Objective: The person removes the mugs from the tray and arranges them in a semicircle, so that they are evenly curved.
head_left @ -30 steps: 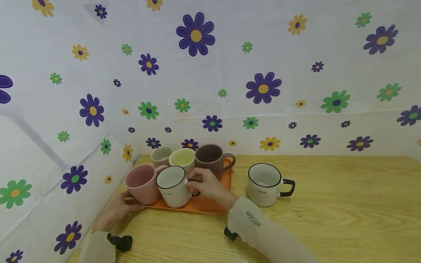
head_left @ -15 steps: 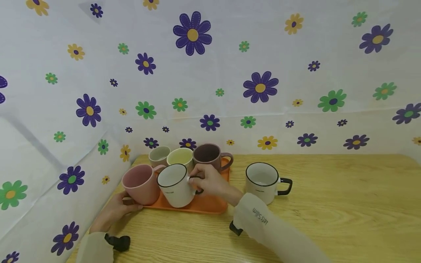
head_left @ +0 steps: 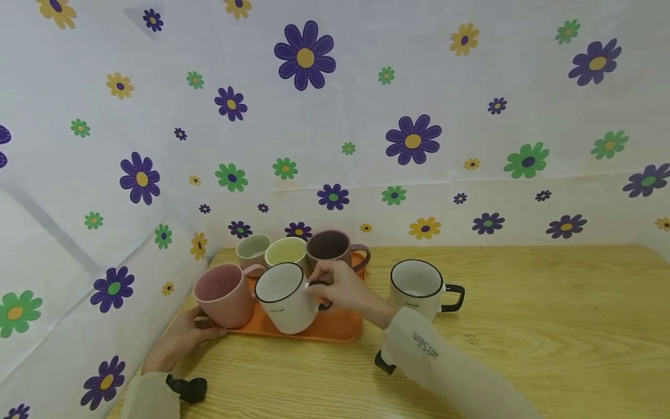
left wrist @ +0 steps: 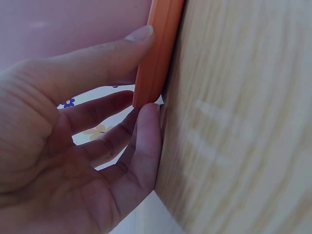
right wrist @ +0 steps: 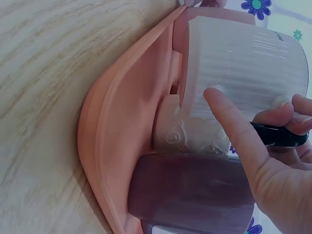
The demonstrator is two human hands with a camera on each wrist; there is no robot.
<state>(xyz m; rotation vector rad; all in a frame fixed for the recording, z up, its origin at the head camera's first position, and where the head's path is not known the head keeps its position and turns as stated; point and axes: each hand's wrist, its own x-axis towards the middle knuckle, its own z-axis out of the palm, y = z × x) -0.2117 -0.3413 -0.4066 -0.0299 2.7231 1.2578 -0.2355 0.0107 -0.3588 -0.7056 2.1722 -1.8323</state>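
My right hand (head_left: 342,288) grips the black handle of a white mug (head_left: 288,308) with a dark rim, with the index finger along its side in the right wrist view. The mug tilts a little above the front of an orange tray (head_left: 335,330); its base appears raised off the tray floor (right wrist: 141,92). My left hand (head_left: 180,340) pinches the tray's front left corner, thumb on the rim (left wrist: 153,58) and fingers at the outer edge. Beside that hand a pink mug (head_left: 225,297) stands on the tray. Behind are a pale yellow mug (head_left: 287,251) and a purple-brown mug (head_left: 330,247).
A small grey-green cup (head_left: 253,247) stands at the tray's back left. Right of the tray, a second white mug (head_left: 419,291) with a black handle stands on the wooden table (head_left: 549,326). Flower-printed cloth (head_left: 366,105) hangs behind and along the left.
The white mug in my right hand has shifted right, away from the pink mug, and tilted. My left hand keeps its hold on the tray corner. The head view has turned slightly.
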